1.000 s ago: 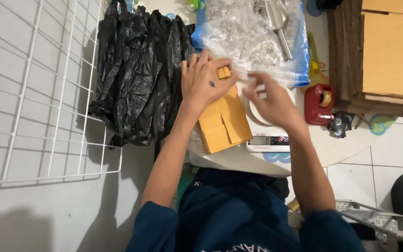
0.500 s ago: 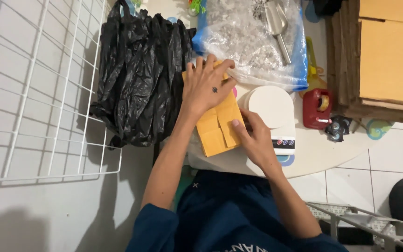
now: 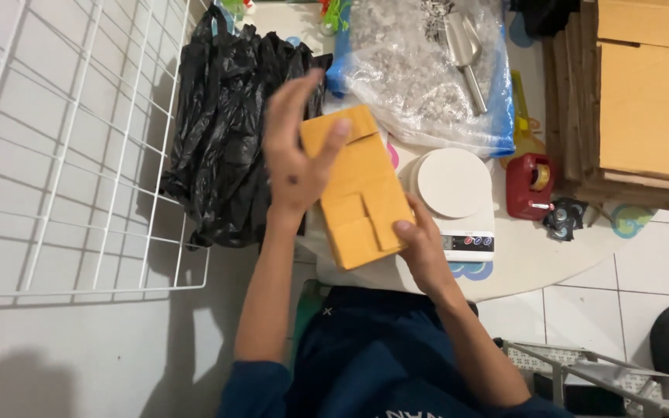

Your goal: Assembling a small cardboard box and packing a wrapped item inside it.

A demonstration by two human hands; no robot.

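A small brown cardboard box [image 3: 358,190] with folded flaps is lifted above the table edge, tilted toward me. My left hand [image 3: 294,155] grips its upper left side, thumb across the top flap, fingers spread upward. My right hand [image 3: 421,249] holds its lower right corner from below. Just right of the box sits a white kitchen scale [image 3: 458,203] with a round platform. Beyond it lies a clear plastic bag of small pale pieces [image 3: 421,73] with a metal scoop [image 3: 464,53] on top.
Black plastic bags [image 3: 222,131] hang over the round white table's [image 3: 551,255] left side. A white wire grid [image 3: 63,147] stands at left. A red tape dispenser [image 3: 528,186] and a stack of flat cardboard [image 3: 644,101] are at right.
The box has risen off the table and turned more upright. My right hand slid from the box's right side to its lower corner; the left hand shifted to the top flap.
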